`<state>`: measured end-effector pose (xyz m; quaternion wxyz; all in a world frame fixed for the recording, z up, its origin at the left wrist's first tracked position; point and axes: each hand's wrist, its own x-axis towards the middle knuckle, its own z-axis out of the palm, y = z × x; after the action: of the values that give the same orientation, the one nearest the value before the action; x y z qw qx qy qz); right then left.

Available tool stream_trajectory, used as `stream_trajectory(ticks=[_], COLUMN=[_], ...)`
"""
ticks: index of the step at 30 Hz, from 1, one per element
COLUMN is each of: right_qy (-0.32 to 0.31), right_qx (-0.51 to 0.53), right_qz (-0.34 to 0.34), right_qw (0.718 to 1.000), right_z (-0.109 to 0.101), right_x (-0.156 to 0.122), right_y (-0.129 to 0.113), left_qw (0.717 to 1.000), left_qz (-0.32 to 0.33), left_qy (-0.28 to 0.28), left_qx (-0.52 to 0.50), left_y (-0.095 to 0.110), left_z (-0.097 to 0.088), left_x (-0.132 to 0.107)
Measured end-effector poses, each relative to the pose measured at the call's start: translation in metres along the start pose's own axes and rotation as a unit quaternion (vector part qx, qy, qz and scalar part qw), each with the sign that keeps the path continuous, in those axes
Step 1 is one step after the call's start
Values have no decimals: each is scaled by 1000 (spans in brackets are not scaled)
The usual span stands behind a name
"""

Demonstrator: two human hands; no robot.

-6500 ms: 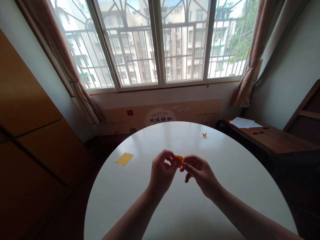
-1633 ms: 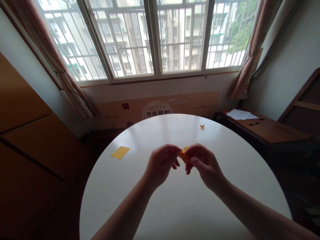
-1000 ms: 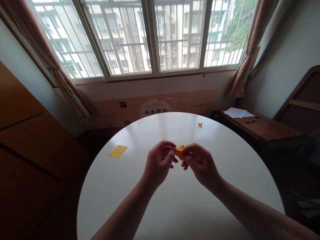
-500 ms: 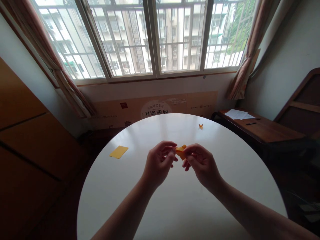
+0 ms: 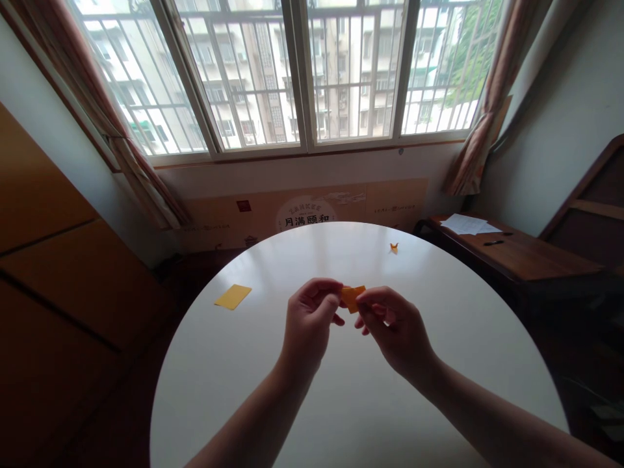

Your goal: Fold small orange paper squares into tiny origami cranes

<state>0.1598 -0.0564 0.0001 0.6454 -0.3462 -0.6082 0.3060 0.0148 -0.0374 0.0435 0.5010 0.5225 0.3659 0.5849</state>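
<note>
Above the middle of the round white table (image 5: 439,364) I hold a small folded piece of orange paper (image 5: 351,296) between both hands. My left hand (image 5: 308,323) pinches its left end with thumb and curled fingers. My right hand (image 5: 394,328) pinches its right end the same way. The paper is partly hidden by my fingertips.
A flat yellow sheet (image 5: 233,296) lies at the table's left edge. A tiny folded orange figure (image 5: 394,247) stands at the far right of the table. A dark wooden side table (image 5: 531,257) with white papers (image 5: 468,223) and a pen stands to the right, below the window.
The orange paper has been turned and reworked between my fingertips, staying above the table's middle. My view shifted slightly. The sheet and the small figure have not moved.
</note>
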Motion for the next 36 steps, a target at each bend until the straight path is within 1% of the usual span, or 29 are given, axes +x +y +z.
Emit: stream_trajectory(ticks=[4, 9, 11, 13, 15, 17, 22, 27, 32, 36], right_qy=[0, 6, 7, 8, 8, 10, 4, 2, 8, 9], right_qx=[-1, 18, 25, 25, 20, 9, -11, 2, 6, 8], right_qz=[9, 6, 14, 19, 15, 5, 2, 10, 19, 19], right_qw=[1000, 1000, 1000, 999, 1000, 1000, 1000, 1000, 1000, 1000], right_z=[1, 3, 3, 2, 2, 1, 1, 2, 3, 3], right_x=[0, 0, 0, 1, 1, 1, 0, -1, -1, -1], right_y=[-1, 2, 2, 2, 1, -1, -2, 0, -1, -2], left_qw=[1000, 1000, 1000, 1000, 998, 997, 997, 998, 998, 997], left_qz=[-7, -5, 2, 3, -2, -11, -32, -42, -35, -24], left_qy=[26, 25, 16, -10, -40, -49, -20, -6, 0, 0], left_qx=[-3, -5, 5, 20, 39, 57, 60, 47, 48, 78], left_y=[-1, -2, -2, -3, -4, -5, -3, -1, -2, -3], left_z=[1, 0, -1, -2, -2, -1, 1, 1, 1, 1], left_x=[0, 0, 0, -1, -1, 0, 1, 1, 2, 2])
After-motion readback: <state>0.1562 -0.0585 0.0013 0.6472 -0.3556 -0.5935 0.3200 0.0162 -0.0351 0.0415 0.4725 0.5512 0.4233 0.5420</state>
